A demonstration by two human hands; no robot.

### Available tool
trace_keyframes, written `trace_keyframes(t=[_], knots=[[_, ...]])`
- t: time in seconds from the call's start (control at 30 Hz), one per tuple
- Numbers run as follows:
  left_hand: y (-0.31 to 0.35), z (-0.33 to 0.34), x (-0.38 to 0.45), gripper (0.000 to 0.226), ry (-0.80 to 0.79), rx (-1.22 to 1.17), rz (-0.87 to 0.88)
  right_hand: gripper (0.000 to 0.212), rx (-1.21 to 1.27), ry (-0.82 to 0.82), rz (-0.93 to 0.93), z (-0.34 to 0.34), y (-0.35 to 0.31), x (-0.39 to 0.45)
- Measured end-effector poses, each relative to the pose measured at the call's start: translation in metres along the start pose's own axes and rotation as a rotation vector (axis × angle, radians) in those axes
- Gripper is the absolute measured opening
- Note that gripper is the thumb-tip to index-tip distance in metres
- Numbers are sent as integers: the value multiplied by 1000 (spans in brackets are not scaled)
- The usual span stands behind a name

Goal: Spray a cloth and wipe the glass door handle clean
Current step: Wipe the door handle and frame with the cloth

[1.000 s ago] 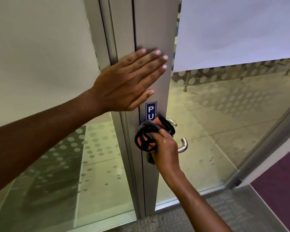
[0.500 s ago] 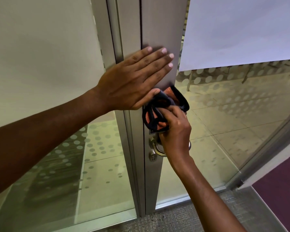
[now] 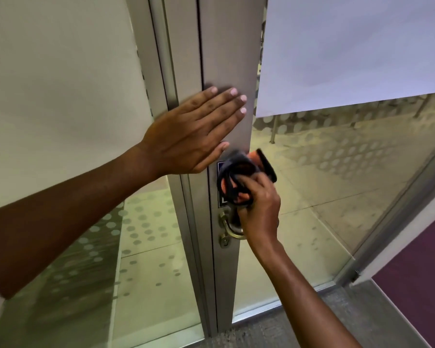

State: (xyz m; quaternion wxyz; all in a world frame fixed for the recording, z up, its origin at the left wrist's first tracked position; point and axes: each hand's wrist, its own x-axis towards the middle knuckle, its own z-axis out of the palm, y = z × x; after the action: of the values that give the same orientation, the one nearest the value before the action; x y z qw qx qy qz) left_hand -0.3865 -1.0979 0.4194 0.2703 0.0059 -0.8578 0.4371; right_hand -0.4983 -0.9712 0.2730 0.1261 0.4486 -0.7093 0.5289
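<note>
My right hand (image 3: 260, 209) grips a bunched orange cloth with dark edging (image 3: 241, 177) and presses it against the metal door stile (image 3: 226, 59), over the small blue push sign just above the handle. The curved metal door handle (image 3: 230, 228) shows below the cloth, its right part hidden behind my right hand. My left hand (image 3: 194, 136) lies flat with fingers spread on the stile, above and to the left of the cloth, its thumb close to it.
The glass door panel (image 3: 337, 184) with frosted dots swings off to the right, a white sheet (image 3: 349, 51) covering its upper part. A fixed glass panel (image 3: 73, 96) stands at left. Grey carpet (image 3: 299, 330) lies below, purple flooring (image 3: 417, 277) at far right.
One second ago the cloth was on the handle. My right hand lifted it up to the sign, and it now sits slightly lower than half a second ago. My left hand stayed flat.
</note>
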Motion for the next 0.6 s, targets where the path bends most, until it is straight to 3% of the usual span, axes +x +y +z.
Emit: trace_keyframes(t=[0.1, 0.2, 0.33, 0.5, 0.6], knots=[[0, 1, 0, 60, -3, -17, 3, 44, 3, 126, -108, -2, -24, 23], [-1, 2, -1, 59, 8, -29, 2, 31, -56, 135, -192, 5, -29, 22], [-1, 4, -1, 59, 22, -25, 1, 39, -124, -6, -198, 20, -3, -5], [-1, 4, -1, 59, 33, -22, 6, 56, -242, -361, -93, 19, 35, -33], [0, 3, -1, 60, 28, -13, 6, 62, -241, -300, -60, 13, 39, -32]])
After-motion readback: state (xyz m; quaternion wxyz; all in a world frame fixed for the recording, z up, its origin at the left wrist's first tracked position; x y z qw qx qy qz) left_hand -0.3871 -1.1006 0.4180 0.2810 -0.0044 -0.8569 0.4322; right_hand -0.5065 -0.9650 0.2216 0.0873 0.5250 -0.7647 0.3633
